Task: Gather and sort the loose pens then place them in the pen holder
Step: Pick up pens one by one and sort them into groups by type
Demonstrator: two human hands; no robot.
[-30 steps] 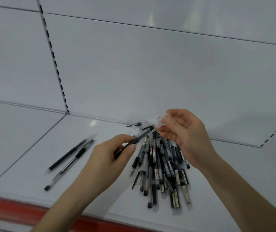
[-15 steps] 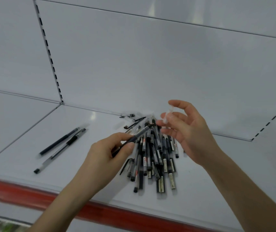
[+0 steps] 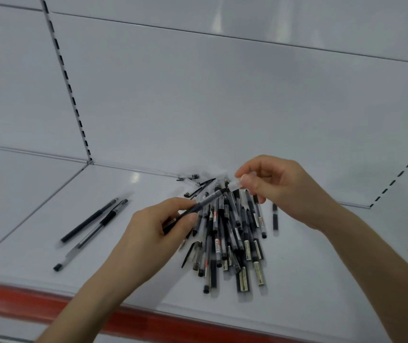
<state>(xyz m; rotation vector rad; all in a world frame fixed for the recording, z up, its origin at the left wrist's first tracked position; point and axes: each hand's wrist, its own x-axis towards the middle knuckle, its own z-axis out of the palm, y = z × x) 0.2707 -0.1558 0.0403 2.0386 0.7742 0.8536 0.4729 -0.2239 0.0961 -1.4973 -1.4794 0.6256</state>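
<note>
The left hand (image 3: 156, 233) is gripping a dark pen (image 3: 208, 201) between curled thumb and fingers, its far end pointing toward the right hand (image 3: 282, 191). The right hand is pinching a clear cap (image 3: 236, 184) just beside that end. The pile of pens (image 3: 232, 243) is lying on the white shelf (image 3: 321, 280) below and between both hands. Two pens (image 3: 89, 220) are resting well left of the left hand.

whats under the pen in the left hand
The pile of pens on the white shelf lies under the front of the held pen. The left hand covers its rear end and the pile's left edge. The right hand pinches a clear cap.
</note>
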